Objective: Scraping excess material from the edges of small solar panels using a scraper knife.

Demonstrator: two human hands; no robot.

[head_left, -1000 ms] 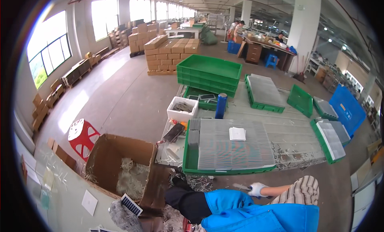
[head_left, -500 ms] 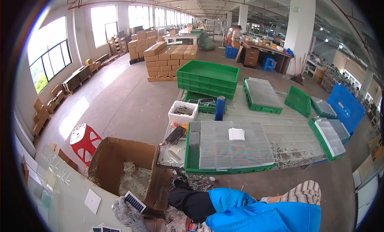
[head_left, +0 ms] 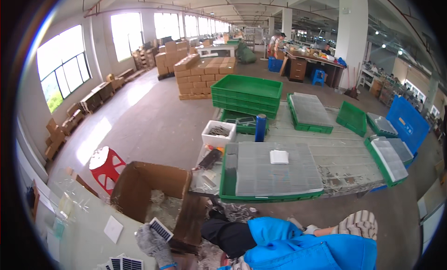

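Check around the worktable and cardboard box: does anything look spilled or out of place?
Yes: loose pale scraps lie below the near edge of the worktable, right of the cardboard box, and more litter the worktable near that edge. They look stray because similar strips are gathered inside the box.

Red plastic stool (head_left: pixel 105 166); stacked brown cartons (head_left: pixel 201 77); distant blue stool (head_left: pixel 318 76)

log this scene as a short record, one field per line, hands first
left hand: grey-gloved, holding a small panel
right hand: white-gloved, partly hidden behind blue cloth, grip unclear
left tabletop: more panels, white square card
beside left tabletop: cardboard box with pale scraps inside
table ahead: green tray of pale sheets, blue cylinder, white container
floor: red stool
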